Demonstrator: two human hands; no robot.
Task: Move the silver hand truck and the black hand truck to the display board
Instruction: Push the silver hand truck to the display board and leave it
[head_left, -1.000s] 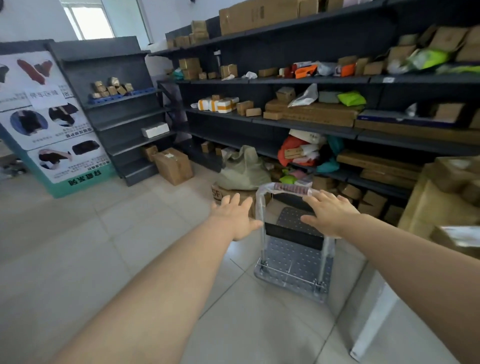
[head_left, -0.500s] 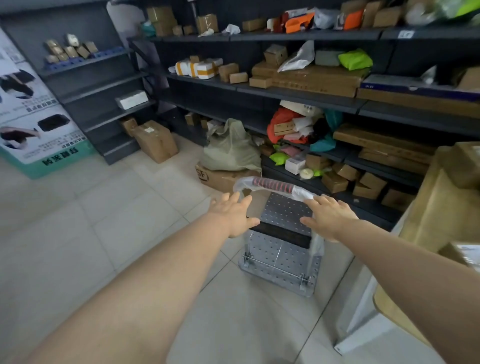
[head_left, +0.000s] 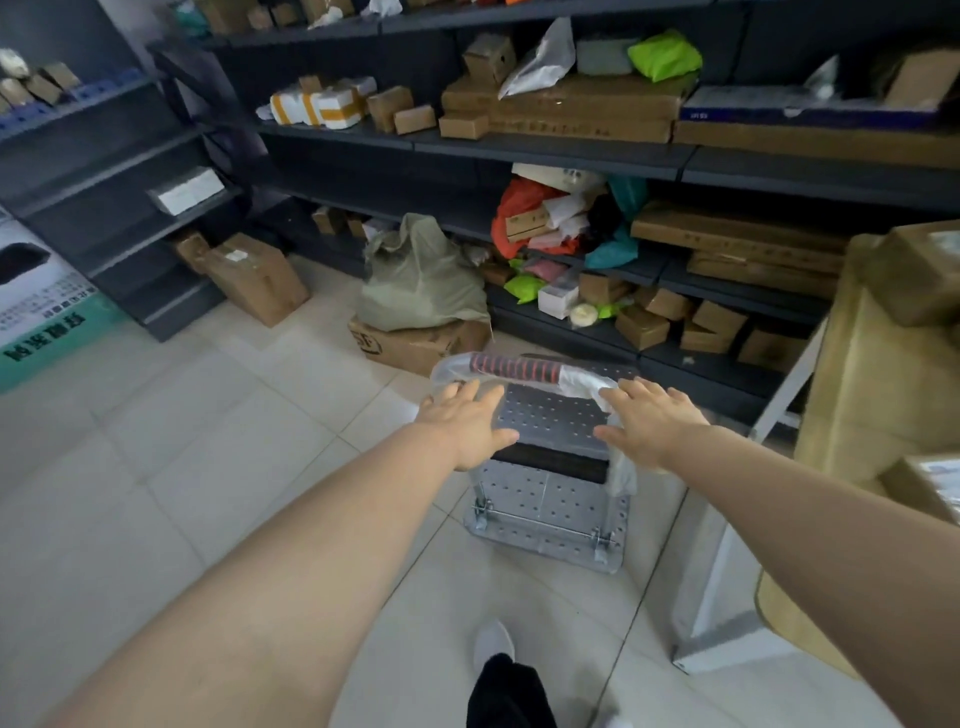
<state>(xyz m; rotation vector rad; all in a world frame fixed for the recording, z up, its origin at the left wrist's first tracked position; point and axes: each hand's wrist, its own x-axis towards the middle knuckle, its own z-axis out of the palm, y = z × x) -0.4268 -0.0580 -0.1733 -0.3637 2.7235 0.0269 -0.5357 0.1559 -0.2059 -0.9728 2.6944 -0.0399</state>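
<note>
head view: silver hand truck (head_left: 548, 499) upright on tiled floor (head_left: 208, 467) before shelves (head_left: 571, 156). left hand (head_left: 465, 423), right hand (head_left: 647, 421) flank plastic-wrapped handle (head_left: 519, 369), fingers spread, grip unclosed, fingertips at handle corners; contact unclear.

At frame centre the silver perforated hand truck (head_left: 545, 499) stands on the tiled floor (head_left: 182, 467), dark metal shelves (head_left: 519, 150) behind, printed display board (head_left: 36, 312) far left.
</note>
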